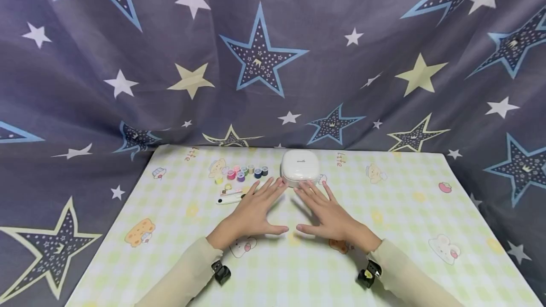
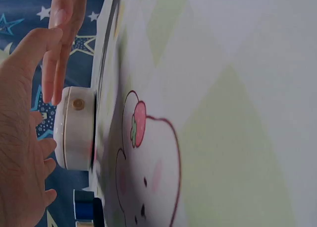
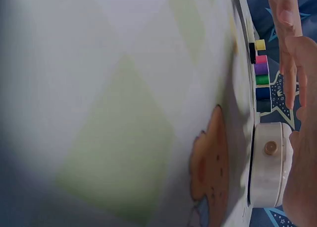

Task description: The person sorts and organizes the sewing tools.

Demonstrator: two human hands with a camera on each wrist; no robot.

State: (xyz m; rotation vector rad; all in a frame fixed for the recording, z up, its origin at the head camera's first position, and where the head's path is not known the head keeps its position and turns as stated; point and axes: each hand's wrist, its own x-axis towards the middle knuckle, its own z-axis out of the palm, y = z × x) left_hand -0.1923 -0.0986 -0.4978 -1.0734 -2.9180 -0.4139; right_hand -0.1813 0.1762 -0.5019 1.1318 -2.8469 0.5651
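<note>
A white rounded case point(image 1: 300, 166) with a lid and a gold button point(image 3: 270, 147) on its front stands at the back middle of the table. My left hand point(image 1: 252, 213) hovers in front of it on the left, fingers spread and pointing forward. Mirroring it, my right hand point(image 1: 328, 216) has its fingertips close to the case's front edge. Both thumbs point inward with a gap between them, and both palms are bare of any object. Several small thread spools point(image 1: 241, 177) in different colours stand left of the case. A slim white tool with black dots point(image 1: 228, 200) lies near my left fingertips.
A small yellow item point(image 1: 228, 186) and a short strip of little items point(image 1: 230, 193) lie between the spools and the white tool. The table point(image 1: 409, 221) has a green checked cloth with cartoon prints. A star-patterned curtain point(image 1: 273, 122) hangs behind the table's back edge.
</note>
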